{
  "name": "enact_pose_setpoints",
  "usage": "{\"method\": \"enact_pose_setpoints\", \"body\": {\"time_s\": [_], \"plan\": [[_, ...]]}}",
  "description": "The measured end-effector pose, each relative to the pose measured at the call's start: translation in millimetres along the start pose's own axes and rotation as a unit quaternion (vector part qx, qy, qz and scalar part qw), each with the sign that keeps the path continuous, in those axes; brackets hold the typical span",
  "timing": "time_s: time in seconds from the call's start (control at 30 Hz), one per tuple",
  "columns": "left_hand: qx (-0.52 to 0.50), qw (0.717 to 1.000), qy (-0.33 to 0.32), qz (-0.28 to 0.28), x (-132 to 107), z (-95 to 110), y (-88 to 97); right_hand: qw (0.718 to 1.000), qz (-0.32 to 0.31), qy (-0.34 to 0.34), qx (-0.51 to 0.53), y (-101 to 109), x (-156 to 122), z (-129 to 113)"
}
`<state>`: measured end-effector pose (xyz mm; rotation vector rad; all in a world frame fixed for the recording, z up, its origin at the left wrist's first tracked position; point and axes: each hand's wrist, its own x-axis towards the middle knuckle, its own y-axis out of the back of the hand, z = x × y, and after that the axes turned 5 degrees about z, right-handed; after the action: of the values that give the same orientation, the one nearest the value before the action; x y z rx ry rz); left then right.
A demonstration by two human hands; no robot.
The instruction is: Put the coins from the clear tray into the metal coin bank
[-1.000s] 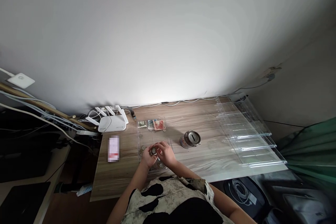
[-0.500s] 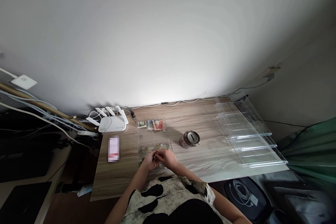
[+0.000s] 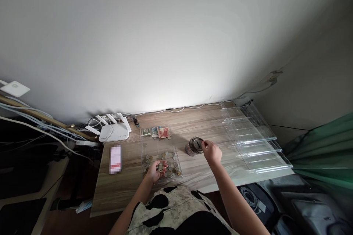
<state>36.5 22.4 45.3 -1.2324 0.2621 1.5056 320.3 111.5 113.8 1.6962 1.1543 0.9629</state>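
Note:
My left hand [image 3: 156, 171] is cupped palm up over the clear tray [image 3: 156, 147], with several coins [image 3: 160, 168] resting in it. More coins [image 3: 175, 165] lie spread in the tray's near part, and banknotes [image 3: 163, 132] lie at its far end. A round money tin [image 3: 191, 149] with a slotted lid stands to the right of the tray. My right hand [image 3: 212, 151] is pinched at the right edge of the tin's lid, close to the slot. Whatever sits between those fingertips is too small to make out.
A white router [image 3: 114, 132] with upright antennas stands at the table's back left, and a blurred pink item [image 3: 115, 159] lies in front of it. Overlapping clear acrylic trays [image 3: 256, 143] cover the right side. A cable [image 3: 187, 108] runs along the wall.
My right hand has left the left hand and moved right to the tin's lid. The left hand has turned palm up, showing its coins. The camera view has shifted slightly.

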Motion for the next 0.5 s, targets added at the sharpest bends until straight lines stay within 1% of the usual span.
{"method": "enact_pose_setpoints", "body": {"time_s": [0.1,0.2,0.4,0.47,0.5], "plan": [[-0.02,1.0,-0.015,-0.007,-5.5,1.3,-2.7,0.999,-0.025,-0.001,-0.025,-2.3,-5.8,0.4],[0.002,0.999,-0.045,-0.012,-7.0,-0.8,-2.6,0.999,-0.038,0.002,-0.037,-4.9,-10.3,-5.3],[0.052,0.995,-0.085,-0.001,3.3,-9.4,4.1,0.998,-0.05,0.002,-0.044,-5.3,-8.8,-9.7],[0.081,0.992,-0.102,-0.005,6.2,-11.0,6.8,0.999,-0.037,0.002,-0.026,-5.5,-9.8,-8.2],[0.096,0.989,-0.109,-0.007,7.1,-11.4,8.1,1.0,-0.017,0.009,-0.007,-5.7,-11.0,-8.1]]}}
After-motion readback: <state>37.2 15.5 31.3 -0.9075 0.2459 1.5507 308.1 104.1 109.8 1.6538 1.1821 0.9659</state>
